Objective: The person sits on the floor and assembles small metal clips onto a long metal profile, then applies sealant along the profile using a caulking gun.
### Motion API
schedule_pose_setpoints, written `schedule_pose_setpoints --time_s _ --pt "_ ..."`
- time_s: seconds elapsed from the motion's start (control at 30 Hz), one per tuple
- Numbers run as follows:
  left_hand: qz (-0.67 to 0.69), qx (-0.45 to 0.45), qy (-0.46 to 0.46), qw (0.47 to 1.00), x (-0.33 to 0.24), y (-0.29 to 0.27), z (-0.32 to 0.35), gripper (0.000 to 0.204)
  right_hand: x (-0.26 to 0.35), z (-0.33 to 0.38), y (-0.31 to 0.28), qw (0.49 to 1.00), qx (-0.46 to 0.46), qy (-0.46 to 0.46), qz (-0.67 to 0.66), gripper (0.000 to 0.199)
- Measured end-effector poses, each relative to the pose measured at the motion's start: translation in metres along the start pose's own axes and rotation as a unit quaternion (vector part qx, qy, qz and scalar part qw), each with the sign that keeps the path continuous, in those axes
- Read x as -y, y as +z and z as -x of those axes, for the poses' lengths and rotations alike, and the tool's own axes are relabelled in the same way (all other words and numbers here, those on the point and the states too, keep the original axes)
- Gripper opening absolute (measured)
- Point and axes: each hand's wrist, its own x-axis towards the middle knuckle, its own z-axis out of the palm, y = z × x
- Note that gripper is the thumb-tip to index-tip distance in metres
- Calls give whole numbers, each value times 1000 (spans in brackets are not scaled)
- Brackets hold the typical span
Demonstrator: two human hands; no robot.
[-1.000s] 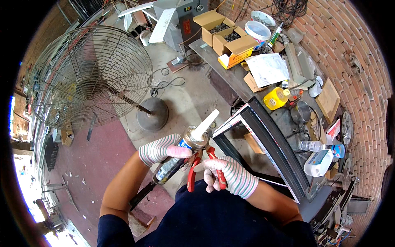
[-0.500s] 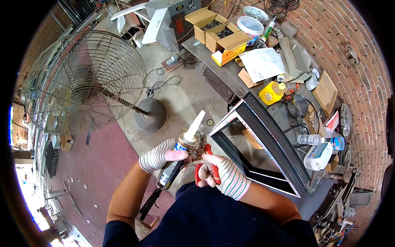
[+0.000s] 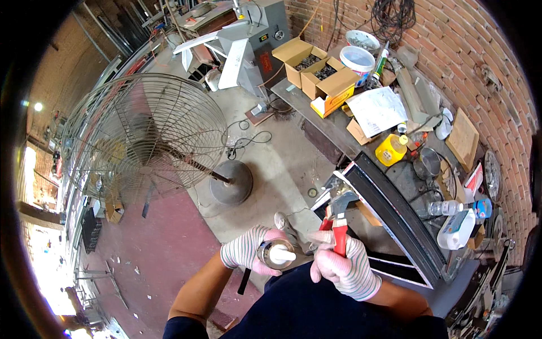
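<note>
My left hand [image 3: 255, 248], in a striped glove, is closed around a caulking gun [image 3: 244, 281] loaded with a sealant tube [image 3: 270, 253]. The tube's white nozzle [image 3: 282, 254] points up toward me, and most of the barrel is hidden below it. To the right, my gloved right hand [image 3: 345, 266] grips a red-handled hand cutter [image 3: 340, 236] with its grey head upward. The cutter's head overlaps the near corner of a black frame [image 3: 395, 212], which leans against the workbench; I cannot tell whether they touch. The two hands are apart.
The workbench [image 3: 361, 148] carries open cardboard boxes [image 3: 323, 76], a yellow bottle [image 3: 391, 149], a white jug [image 3: 456, 229] and a paper sheet [image 3: 377, 111]. A large caged floor fan [image 3: 144, 138] stands left on a round base [image 3: 231, 183], with cable [image 3: 248, 138] beyond it.
The caulking gun has turned so its nozzle now faces up at me. The cutter has swung upright, moving up and right. My view has shifted, so the surroundings sit lower and further right.
</note>
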Motion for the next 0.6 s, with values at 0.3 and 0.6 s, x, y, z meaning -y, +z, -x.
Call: schedule_pose_setpoints --time_s 0.3,0.6 --pt "85 42 -11 995 5 23 -8 58 2 11 25 974 13 -200 104 29" --pt "144 88 -20 985 13 36 -9 65 -6 10 19 934 -13 -295 202 21"
